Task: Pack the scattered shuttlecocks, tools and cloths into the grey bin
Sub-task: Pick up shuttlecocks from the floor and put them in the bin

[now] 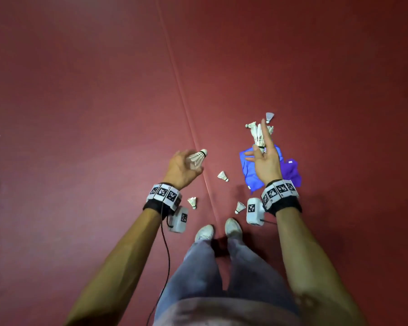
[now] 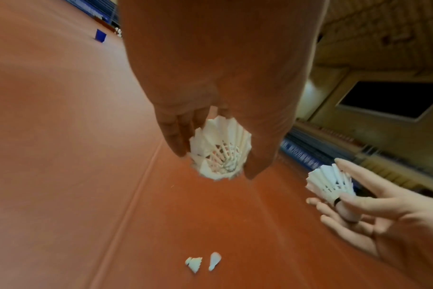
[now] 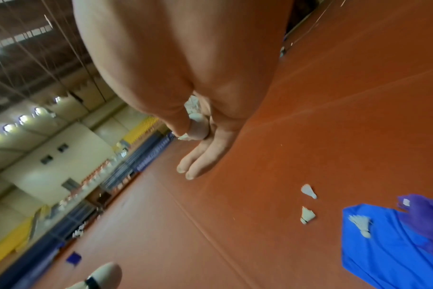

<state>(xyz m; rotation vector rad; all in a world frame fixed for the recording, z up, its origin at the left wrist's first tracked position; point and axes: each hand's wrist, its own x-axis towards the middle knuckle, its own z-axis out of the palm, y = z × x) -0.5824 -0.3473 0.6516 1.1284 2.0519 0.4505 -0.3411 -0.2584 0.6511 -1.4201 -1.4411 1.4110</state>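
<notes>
My left hand [image 1: 190,161] grips a white feather shuttlecock [image 1: 197,157] round its skirt, cork pointing away; the left wrist view looks into its open skirt [image 2: 220,148]. My right hand [image 1: 259,147] pinches another shuttlecock [image 1: 258,135] by its cork, feathers pointing away, index finger straight alongside; the right wrist view shows the cork [image 3: 198,127] between thumb and fingers. Below the right hand lie a blue cloth [image 1: 251,177] and a purple cloth [image 1: 292,171]. Loose shuttlecocks lie on the floor [image 1: 222,176], [image 1: 192,202], [image 1: 240,207]. No grey bin shows.
Two more shuttlecocks [image 1: 251,125] [image 1: 269,116] lie beyond the cloths, and one rests on the blue cloth [image 3: 361,226]. My white shoes [image 1: 205,232] stand on the red court floor beside a seam line [image 1: 186,109]. A cable hangs from the left wrist.
</notes>
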